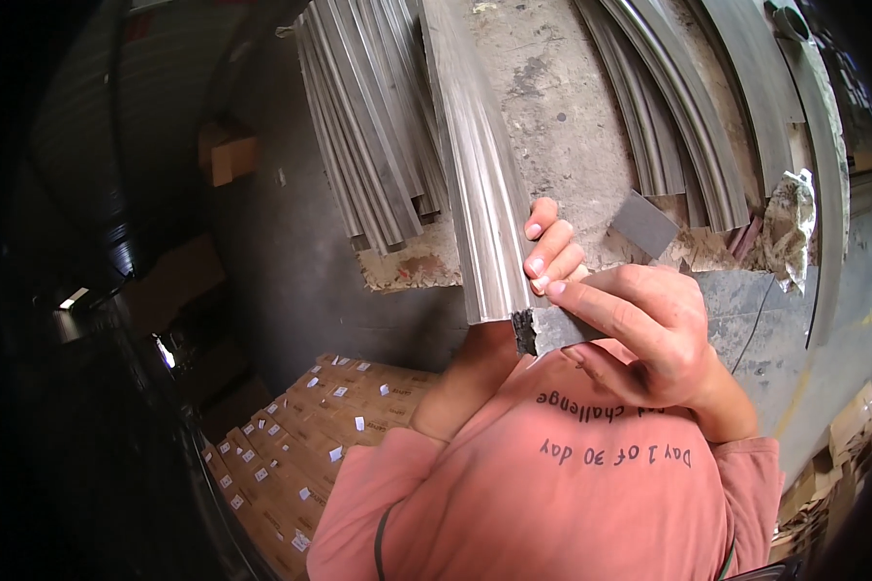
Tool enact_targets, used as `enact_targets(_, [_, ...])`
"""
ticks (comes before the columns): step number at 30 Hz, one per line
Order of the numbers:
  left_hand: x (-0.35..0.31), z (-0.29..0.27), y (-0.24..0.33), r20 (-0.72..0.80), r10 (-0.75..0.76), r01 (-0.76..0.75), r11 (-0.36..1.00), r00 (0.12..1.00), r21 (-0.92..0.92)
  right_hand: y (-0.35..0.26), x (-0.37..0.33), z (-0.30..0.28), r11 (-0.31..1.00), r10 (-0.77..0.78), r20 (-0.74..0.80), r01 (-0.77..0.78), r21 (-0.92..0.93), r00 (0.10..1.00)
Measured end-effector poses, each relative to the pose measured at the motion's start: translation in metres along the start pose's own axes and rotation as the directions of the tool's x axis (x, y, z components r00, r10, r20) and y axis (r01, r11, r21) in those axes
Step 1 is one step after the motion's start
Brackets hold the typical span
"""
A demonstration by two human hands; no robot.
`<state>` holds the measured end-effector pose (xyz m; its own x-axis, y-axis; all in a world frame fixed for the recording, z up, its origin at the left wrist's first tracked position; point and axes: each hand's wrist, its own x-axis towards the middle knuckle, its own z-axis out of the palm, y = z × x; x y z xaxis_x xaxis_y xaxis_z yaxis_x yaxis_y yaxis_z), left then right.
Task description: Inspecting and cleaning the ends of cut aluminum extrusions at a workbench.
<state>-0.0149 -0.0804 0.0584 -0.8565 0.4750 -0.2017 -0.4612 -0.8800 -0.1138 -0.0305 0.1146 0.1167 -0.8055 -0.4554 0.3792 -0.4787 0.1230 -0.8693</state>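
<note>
A long, grooved metal strip (489,223) runs from the far edge toward me, its near end overhanging the table. My left hand (554,247) reaches beneath it and curls its fingers round the right edge. Between thumb and fingers, my right hand (654,324) grips a grey sanding pad (560,330) with a dark, ragged end. That pad is beside the strip's near right corner; whether the two touch, I cannot tell. The palm of my left hand is hidden under the metal.
Several similar strips (363,126) lie stacked at the left, with curved strips (664,107) at the right. On the worn table (552,116) are a grey square sheet (644,223) and crumpled white wrapping (790,230). Cardboard boxes (310,436) stand at lower left.
</note>
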Motion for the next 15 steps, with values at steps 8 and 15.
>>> enact_targets(8, [0.000,0.005,0.004,-0.097,0.075,-0.073,0.997,0.992,0.023,0.012,-0.003,0.012,0.981,0.144,-0.173,-0.118,0.153,0.974])
enact_targets(15, [-0.001,0.006,0.012,-0.072,0.018,-0.017,1.000,0.997,0.015,0.056,-0.051,0.021,0.735,0.670,-0.289,-0.556,0.388,0.684])
